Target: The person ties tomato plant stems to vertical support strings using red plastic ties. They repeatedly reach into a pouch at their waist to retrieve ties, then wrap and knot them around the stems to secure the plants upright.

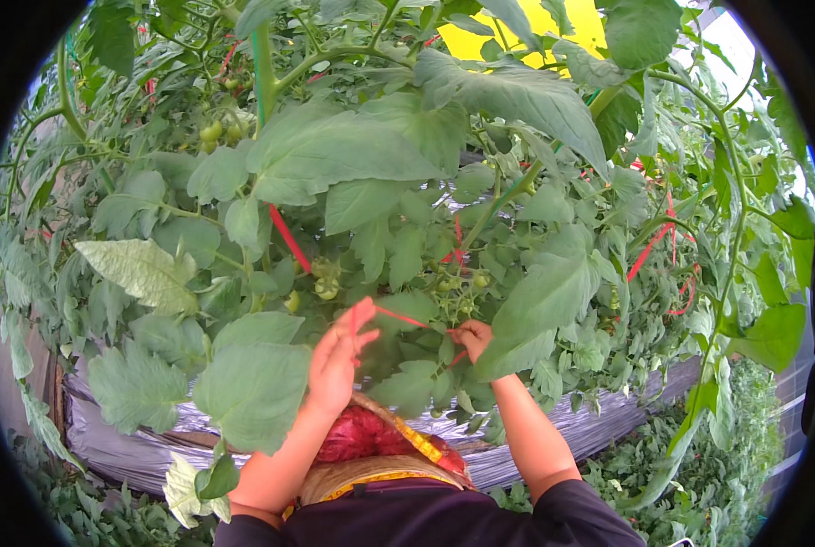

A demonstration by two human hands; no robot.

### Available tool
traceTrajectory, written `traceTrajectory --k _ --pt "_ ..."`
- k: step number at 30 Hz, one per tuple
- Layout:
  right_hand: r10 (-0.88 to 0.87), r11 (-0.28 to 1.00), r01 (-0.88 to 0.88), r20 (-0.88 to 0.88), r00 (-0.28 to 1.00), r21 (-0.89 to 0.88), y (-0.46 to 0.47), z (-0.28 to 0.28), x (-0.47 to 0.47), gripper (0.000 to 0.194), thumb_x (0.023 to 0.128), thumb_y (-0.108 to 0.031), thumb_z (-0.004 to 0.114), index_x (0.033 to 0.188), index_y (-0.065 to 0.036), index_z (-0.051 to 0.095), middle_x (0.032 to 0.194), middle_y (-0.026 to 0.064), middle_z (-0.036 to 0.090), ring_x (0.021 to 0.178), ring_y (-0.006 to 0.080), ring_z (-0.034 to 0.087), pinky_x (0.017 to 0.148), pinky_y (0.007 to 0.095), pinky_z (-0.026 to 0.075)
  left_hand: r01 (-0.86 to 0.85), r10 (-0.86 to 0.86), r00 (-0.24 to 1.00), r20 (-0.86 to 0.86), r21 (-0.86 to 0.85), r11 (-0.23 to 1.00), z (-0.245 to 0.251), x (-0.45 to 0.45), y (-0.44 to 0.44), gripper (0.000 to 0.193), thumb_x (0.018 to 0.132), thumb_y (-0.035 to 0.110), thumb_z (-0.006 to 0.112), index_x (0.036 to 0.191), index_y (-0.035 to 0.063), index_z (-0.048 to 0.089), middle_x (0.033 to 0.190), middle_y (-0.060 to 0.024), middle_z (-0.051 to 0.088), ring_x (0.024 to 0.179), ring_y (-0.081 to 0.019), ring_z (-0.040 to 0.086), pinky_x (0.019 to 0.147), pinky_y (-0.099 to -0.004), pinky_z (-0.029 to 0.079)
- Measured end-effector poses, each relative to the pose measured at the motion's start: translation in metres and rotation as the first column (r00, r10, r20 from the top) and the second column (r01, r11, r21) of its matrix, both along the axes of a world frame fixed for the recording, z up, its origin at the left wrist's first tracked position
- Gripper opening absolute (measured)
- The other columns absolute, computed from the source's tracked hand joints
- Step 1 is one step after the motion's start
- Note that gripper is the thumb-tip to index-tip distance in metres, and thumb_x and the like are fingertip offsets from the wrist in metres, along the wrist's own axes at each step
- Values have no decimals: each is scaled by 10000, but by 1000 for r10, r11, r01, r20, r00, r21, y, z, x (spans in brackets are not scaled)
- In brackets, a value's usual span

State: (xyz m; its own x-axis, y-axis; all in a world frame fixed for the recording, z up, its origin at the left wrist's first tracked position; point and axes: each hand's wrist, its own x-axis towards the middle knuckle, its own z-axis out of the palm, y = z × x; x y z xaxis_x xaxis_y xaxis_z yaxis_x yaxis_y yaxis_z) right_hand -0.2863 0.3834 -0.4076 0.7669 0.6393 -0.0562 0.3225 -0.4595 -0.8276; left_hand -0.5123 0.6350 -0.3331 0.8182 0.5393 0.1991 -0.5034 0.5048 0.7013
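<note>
A thin red ribbon point(407, 318) stretches between my hands in front of the tomato plants. My left hand point(339, 359) has its fingers mostly extended and blurred, with the ribbon running across them. Pinched at its other end, the ribbon meets the curled fingers of my right hand point(474, 338), partly covered by a large leaf point(551, 308). Small green tomatoes point(326, 287) hang just above my left hand. Another cluster of green fruit point(455, 294) is above my right hand. At my waist sits a bundle of red material point(359, 434), with a yellow measuring tape point(417, 441) beside it.
Other red ribbons point(288, 236) are among the stems. A thick stem point(264, 75) with green twine rises at upper left. A yellow sheet point(537, 31) shows behind the leaves. Silvery plastic film point(598, 424) covers the bed below; leafy plants point(708, 465) grow at lower right.
</note>
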Motion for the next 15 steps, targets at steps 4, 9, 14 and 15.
traceTrajectory --k 4,9,14,15 --pt "113 984 -132 148 983 122 13 19 -30 64 867 -64 581 909 -18 596 1071 150 664 936 267 623 865 362 499 -37 -36 989 146 471 881 16 -51 3 267 968 200 512 751 44 508 1279 -260 607 1136 -381 621 932 -492 497" --pt "386 922 -338 421 821 -188 50 43 -37 102 867 -81 596 939 -11 577 1189 210 621 1129 415 557 962 450 469 -124 -212 920 328 761 637 20 -41 -4 116 833 48 553 729 29 507 1207 -244 651 1043 -394 666 815 -463 546" --pt "513 846 -384 367 776 -371 76 43 -40 126 904 -114 575 972 -9 592 1221 211 613 1141 394 565 984 441 464 42 -192 961 199 582 812 0 -26 -4 243 908 116 544 689 40 473 1202 -253 657 1115 -386 642 910 -481 514" --pt "510 856 -396 415 753 -333 76 40 -41 131 917 -119 568 979 -8 598 1193 192 633 1105 356 595 963 424 476 75 -187 965 181 496 865 -6 -27 -3 236 907 110 544 693 34 476 1229 -261 645 1153 -385 626 941 -485 501"
